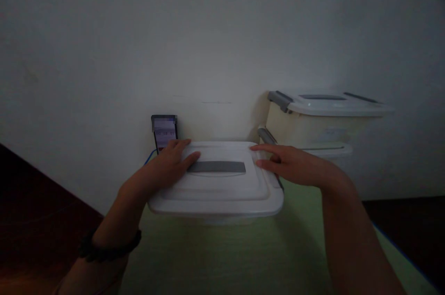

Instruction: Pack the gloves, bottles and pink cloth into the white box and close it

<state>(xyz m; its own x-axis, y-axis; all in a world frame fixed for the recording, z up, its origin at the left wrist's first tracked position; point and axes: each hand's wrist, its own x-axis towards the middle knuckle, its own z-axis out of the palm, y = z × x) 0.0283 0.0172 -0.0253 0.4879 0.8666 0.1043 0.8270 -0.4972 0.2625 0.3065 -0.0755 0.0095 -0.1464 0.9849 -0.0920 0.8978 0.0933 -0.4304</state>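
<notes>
A storage box with a white lid and a grey lid handle stands before me on the table, its lid lying on top. My left hand grips the box's left edge, thumb on the lid near the handle and fingers toward the far corner. On the right edge, my right hand has its index finger along the far corner and its thumb on the lid; the other fingers curl at the side. A grey side latch shows partly below that hand. The left latch is hidden.
A phone with a lit screen leans on the wall behind my left hand, a blue cable beside it. Two stacked boxes with grey latches, the upper box most visible, stand at the right. The table is light green.
</notes>
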